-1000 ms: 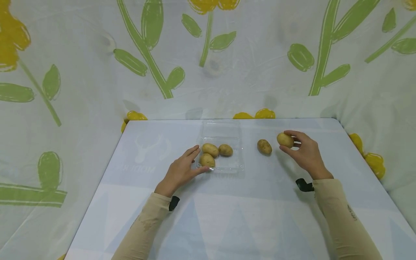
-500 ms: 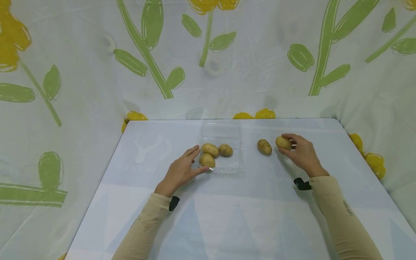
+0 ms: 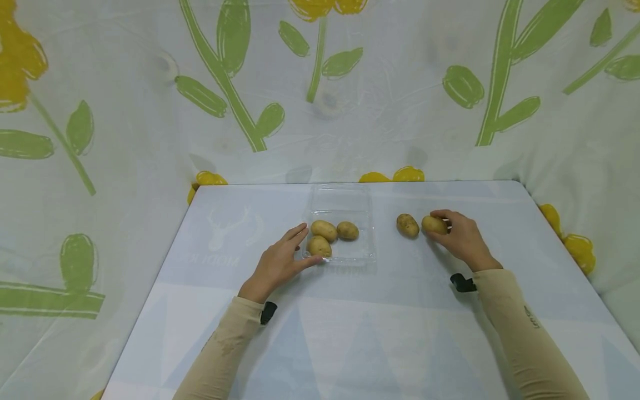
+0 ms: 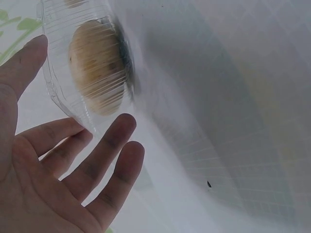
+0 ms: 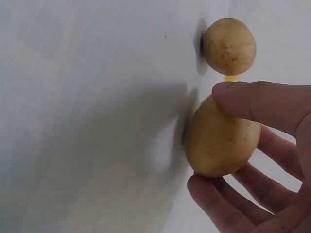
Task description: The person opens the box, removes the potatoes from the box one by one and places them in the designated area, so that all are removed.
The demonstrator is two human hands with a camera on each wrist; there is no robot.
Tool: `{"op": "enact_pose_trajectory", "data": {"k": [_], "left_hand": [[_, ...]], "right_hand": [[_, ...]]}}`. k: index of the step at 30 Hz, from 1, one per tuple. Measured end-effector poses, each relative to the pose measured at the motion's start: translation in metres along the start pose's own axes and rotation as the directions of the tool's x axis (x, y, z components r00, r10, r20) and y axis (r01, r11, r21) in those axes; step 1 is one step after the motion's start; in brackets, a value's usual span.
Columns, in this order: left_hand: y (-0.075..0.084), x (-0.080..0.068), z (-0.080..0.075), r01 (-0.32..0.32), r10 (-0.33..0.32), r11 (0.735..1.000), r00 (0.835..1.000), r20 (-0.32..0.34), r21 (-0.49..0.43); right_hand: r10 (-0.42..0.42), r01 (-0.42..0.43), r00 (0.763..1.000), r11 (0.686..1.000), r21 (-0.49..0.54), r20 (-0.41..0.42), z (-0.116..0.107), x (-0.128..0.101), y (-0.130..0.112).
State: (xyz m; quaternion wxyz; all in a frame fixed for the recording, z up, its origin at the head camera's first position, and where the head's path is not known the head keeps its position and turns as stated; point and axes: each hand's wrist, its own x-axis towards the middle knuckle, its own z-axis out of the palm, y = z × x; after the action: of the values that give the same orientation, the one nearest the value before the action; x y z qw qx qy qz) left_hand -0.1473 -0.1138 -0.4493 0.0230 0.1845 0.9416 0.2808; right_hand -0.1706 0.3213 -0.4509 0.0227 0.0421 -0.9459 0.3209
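Note:
My right hand (image 3: 461, 238) holds a potato (image 3: 434, 224) between thumb and fingers, low over the table. In the right wrist view the thumb lies on one side of this potato (image 5: 221, 141) and the fingertips on the other. Just left of it sits a second potato (image 3: 407, 226) on the table. My left hand (image 3: 280, 264) has its fingers spread along the left corner of a clear plastic clamshell box (image 3: 357, 253), fingertips at its rim. Inside the box lie 3 potatoes, one at the near left (image 3: 319, 246), one behind it (image 3: 324, 230) and one to the right (image 3: 347, 230).
The box's clear lid (image 3: 341, 198) is folded back toward the table's far edge. A white table (image 3: 330, 333) with pale blue shapes bears everything. Behind it hangs a flower-printed cloth (image 3: 380, 122). Dark wrist mounts (image 3: 463, 283) show under both sleeves.
My right hand has come down and slightly left with its potato, closer to the table and to the loose potato. The left hand, box and its potatoes stay in place.

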Motion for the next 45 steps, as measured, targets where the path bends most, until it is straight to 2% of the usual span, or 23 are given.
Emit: {"op": "enact_pose_trajectory", "data": {"k": [26, 37, 45], "left_hand": [[-0.001, 0.0, 0.0, 0.006, -0.006, 1.0, 1.0, 0.009, -0.011], [-0.001, 0.001, 0.0, 0.011, -0.011, 1.0, 1.0, 0.007, -0.015], [-0.001, 0.001, 0.001, 0.012, -0.012, 1.0, 1.0, 0.01, -0.01]], "right_hand": [[0.008, -0.007, 0.999, 1.0, -0.028, 0.039, -0.001, -0.001, -0.004], [-0.091, 0.089, 0.994, 0.995, -0.042, -0.058, -0.011, -0.001, -0.014], [-0.097, 0.093, 0.989, 0.995, -0.041, -0.112, -0.017, 0.003, -0.036]]}}
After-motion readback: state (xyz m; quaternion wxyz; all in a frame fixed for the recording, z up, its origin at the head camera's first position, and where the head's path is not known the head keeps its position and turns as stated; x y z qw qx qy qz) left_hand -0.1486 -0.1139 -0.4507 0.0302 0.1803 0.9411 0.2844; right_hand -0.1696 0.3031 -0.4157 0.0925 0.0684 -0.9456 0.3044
